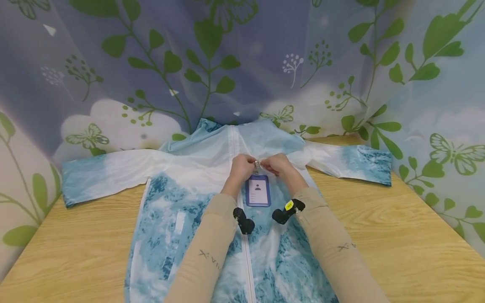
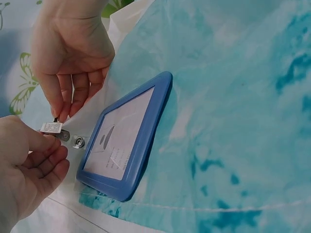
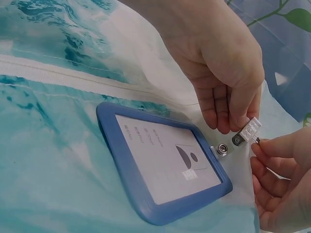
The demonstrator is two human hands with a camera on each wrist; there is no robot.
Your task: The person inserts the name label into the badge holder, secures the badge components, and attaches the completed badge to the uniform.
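Observation:
A blue-framed ID badge [image 1: 258, 201] lies over the light blue and white patterned jacket [image 1: 197, 176], just right of its zipper. At the badge's top is a metal clip [image 3: 249, 130] with a white printed face, joined by a clear strap with a snap [image 3: 222, 149]. My left hand [image 1: 242, 167] pinches the clip's strap side between thumb and fingers. From the other side, my right hand [image 1: 279, 165] holds the clip's far end, with a small dark piece showing at its fingertips. Jacket fabric rises close beneath both hands.
The jacket lies spread on a wooden table [image 1: 379, 223], its sleeves [image 1: 89, 179] stretched to both sides. A printed curtain [image 1: 250, 59] with leaves and butterflies stands behind and along the sides. Black wrist cameras [image 1: 289, 211] sit on both forearms.

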